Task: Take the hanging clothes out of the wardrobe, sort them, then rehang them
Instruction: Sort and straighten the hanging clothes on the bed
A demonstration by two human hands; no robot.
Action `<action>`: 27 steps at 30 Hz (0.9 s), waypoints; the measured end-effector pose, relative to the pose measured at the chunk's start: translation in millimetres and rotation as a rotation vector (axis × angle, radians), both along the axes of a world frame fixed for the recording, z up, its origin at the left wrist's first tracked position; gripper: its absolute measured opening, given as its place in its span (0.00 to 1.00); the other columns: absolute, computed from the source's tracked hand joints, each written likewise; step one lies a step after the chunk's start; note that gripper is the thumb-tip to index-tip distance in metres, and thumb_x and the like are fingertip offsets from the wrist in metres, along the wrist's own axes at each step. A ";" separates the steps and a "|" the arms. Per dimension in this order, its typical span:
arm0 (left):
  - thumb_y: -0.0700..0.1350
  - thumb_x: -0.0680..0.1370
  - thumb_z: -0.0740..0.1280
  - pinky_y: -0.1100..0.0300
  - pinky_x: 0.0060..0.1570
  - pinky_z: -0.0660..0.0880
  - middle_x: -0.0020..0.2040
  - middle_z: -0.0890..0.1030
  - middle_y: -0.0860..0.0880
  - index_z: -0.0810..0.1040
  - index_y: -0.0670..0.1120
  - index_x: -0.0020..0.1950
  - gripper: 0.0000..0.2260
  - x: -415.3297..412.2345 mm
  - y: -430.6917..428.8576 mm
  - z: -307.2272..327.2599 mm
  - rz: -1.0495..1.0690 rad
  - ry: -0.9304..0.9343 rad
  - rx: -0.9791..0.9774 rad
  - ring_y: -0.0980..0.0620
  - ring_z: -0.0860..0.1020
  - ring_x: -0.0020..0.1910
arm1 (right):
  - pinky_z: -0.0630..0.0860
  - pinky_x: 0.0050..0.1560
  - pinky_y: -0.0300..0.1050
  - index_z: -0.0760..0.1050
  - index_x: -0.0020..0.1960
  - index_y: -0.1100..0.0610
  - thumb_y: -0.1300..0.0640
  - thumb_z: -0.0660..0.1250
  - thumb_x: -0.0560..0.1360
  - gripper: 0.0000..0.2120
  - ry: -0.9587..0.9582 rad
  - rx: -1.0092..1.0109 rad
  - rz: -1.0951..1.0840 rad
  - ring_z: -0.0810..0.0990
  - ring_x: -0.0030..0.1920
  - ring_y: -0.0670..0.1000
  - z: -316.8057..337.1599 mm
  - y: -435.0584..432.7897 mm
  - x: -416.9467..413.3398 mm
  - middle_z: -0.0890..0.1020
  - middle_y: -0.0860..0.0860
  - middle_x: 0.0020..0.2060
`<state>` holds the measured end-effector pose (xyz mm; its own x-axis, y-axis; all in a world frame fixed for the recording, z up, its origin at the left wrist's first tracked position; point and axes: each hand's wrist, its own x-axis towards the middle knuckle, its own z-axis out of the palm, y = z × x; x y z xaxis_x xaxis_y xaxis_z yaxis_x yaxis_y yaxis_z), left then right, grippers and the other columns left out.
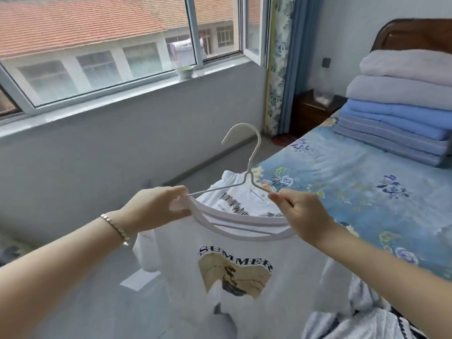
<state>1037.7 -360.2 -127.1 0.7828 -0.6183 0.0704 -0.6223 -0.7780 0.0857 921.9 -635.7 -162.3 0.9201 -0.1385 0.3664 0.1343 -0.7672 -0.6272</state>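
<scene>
A white T-shirt (234, 272) with a "SUMMER" print hangs in front of me, its neckline stretched wide. My left hand (156, 206) grips the shirt's left shoulder together with the left end of a white wire hanger (247, 152). My right hand (300, 211) pinches the hanger's right arm and holds the collar's right side. The hanger's hook points up. Behind it another white printed T-shirt (232, 194) lies on the bed's near corner.
A bed with a blue floral sheet (354, 182) runs along the right, with a stack of folded quilts (401, 106) at its head. A striped white garment (354, 319) lies at the lower right. A window with a bowl (184, 70) on its sill is ahead.
</scene>
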 end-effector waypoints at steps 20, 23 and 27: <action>0.55 0.81 0.52 0.57 0.45 0.69 0.40 0.75 0.49 0.73 0.44 0.43 0.18 366.0 -166.9 -218.2 -0.371 0.702 0.043 0.48 0.73 0.42 | 0.54 0.31 0.45 0.63 0.25 0.55 0.66 0.75 0.66 0.23 0.295 0.219 -0.795 0.65 0.27 0.52 -202.2 -38.6 251.8 0.61 0.44 0.22; 0.52 0.80 0.55 0.60 0.47 0.69 0.42 0.76 0.50 0.72 0.51 0.38 0.13 415.4 -211.5 -261.5 -0.270 0.753 0.062 0.49 0.74 0.45 | 0.51 0.31 0.43 0.60 0.25 0.51 0.67 0.76 0.65 0.26 0.345 0.205 -0.848 0.63 0.26 0.50 -237.0 -52.2 264.6 0.59 0.43 0.22; 0.43 0.81 0.57 0.58 0.55 0.70 0.56 0.79 0.44 0.78 0.43 0.55 0.11 456.0 -266.1 -317.0 -0.228 0.744 0.104 0.44 0.76 0.57 | 0.53 0.30 0.41 0.57 0.26 0.49 0.60 0.71 0.66 0.23 0.328 0.157 -0.953 0.58 0.27 0.47 -278.7 -77.3 278.4 0.59 0.42 0.22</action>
<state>1493.8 -626.2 -444.1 0.4545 -0.7441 -0.4898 -0.5747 -0.6650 0.4769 1200.4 -713.0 -441.0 0.4535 -0.8907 0.0304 -0.6861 -0.3707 -0.6259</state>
